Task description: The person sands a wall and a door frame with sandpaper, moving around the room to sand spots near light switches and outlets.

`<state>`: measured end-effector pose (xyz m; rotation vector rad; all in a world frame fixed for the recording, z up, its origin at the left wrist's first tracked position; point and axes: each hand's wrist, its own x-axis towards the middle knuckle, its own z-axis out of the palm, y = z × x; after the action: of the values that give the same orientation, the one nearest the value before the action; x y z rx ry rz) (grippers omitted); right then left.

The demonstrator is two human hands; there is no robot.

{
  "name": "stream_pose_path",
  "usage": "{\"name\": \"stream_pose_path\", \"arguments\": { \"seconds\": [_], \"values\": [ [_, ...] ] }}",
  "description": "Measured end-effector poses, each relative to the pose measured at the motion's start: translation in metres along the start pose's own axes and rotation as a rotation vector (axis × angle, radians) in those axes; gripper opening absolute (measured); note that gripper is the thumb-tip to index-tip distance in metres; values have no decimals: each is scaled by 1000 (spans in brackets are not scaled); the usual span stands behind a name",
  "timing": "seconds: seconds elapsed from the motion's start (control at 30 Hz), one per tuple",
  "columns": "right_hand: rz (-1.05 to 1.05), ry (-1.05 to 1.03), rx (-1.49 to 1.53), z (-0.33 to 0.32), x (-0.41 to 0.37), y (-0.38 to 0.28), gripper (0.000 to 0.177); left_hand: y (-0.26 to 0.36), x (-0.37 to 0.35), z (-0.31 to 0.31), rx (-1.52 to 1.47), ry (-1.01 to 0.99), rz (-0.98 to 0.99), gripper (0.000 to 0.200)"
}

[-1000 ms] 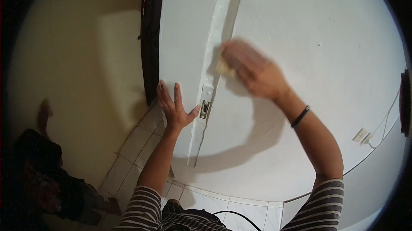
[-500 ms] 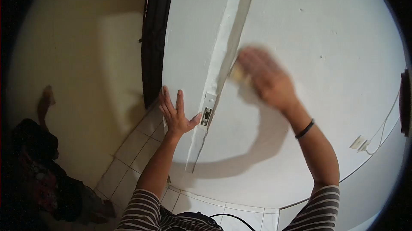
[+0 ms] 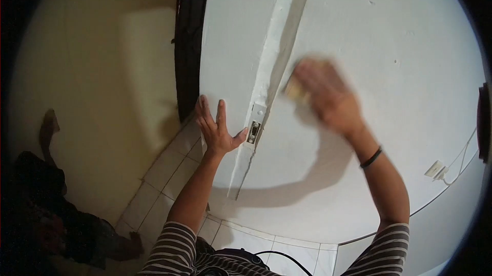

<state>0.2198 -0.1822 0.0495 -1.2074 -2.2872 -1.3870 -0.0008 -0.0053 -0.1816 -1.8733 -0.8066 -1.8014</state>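
Observation:
My left hand [image 3: 218, 135] lies flat on the white wall [image 3: 359, 35], fingers spread, close to the wall's left edge. Its thumb reaches beside a small recessed box [image 3: 254, 131] set at the lower part of a long groove [image 3: 279, 45]. Right of that groove, my right hand [image 3: 330, 94] presses a yellowish pad [image 3: 297, 92] to the wall. Motion smears both the hand and the pad, so whether it is a sponge or folded sandpaper cannot be told. Most of the pad is hidden under the fingers.
Another person [image 3: 61, 214] is at the left, one hand raised against the yellowish wall [image 3: 97, 96]. A dark door frame [image 3: 190, 45] stands between the walls. At the right, a plugged-in socket [image 3: 434, 169] has a white cord. Floor tiles [image 3: 164, 178] show below.
The view has shifted slightly. My right hand, still with the pad, has moved a little right on the wall, away from the groove. My left hand stays spread by the box.

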Motion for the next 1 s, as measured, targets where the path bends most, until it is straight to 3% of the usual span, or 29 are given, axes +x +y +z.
{"name": "stream_pose_path", "arguments": {
  "seconds": [0.07, 0.1, 0.2, 0.23, 0.27, 0.3, 0.33, 0.4, 0.47, 0.53, 0.63, 0.67, 0.7, 0.8, 0.9, 1.0],
  "values": [
    [161, 358, -235, -20, 20, 36, 68, 0, 1, 1, 2, 3, 4, 102],
    [234, 409, -383, -23, 22, 47, 69, 0, 0, 1, 1, 5, 2, 102],
    [214, 280, -43, 4, 8, -1, 66, 0, 0, 0, -8, 5, 2, 102],
    [111, 40, 35, 18, -4, -26, 63, 1, 0, 0, -4, 3, -6, 103],
    [-29, -97, 339, 43, -23, -49, 59, 2, 0, -1, -2, -5, -14, 103],
    [-310, -186, 134, 52, -39, -61, 59, 2, 0, -3, -1, -14, -15, 103],
    [-305, -275, 270, 58, -42, -68, 56, 1, 0, -4, 0, -15, -9, 103],
    [-264, -181, 146, 39, -36, -41, 59, 3, 2, -3, 5, 5, -6, 102],
    [65, -31, 4, 1, -9, -6, 63, 2, 3, 0, -4, 22, -6, 102],
    [192, 386, -175, -20, 11, 38, 66, 1, 0, -1, -10, 15, -5, 102],
    [273, 490, -368, -21, 23, 51, 62, 2, 0, 1, -14, 8, -4, 102],
    [247, 434, -218, -5, 11, 35, 60, 1, 0, 0, -10, 7, -5, 102],
    [185, 238, -65, -4, 12, 5, 57, 1, 0, 0, -5, 6, -6, 102],
    [-297, -208, 160, 40, -25, -55, 59, 3, 1, -2, 8, 25, -23, 100],
    [-72, -38, 318, 36, -15, -30, 56, 2, 2, -1, -7, 41, -5, 100],
    [89, 330, -173, -18, 42, 27, 55, 0, 0, 1, -33, 28, -6, 101]
  ]
}}
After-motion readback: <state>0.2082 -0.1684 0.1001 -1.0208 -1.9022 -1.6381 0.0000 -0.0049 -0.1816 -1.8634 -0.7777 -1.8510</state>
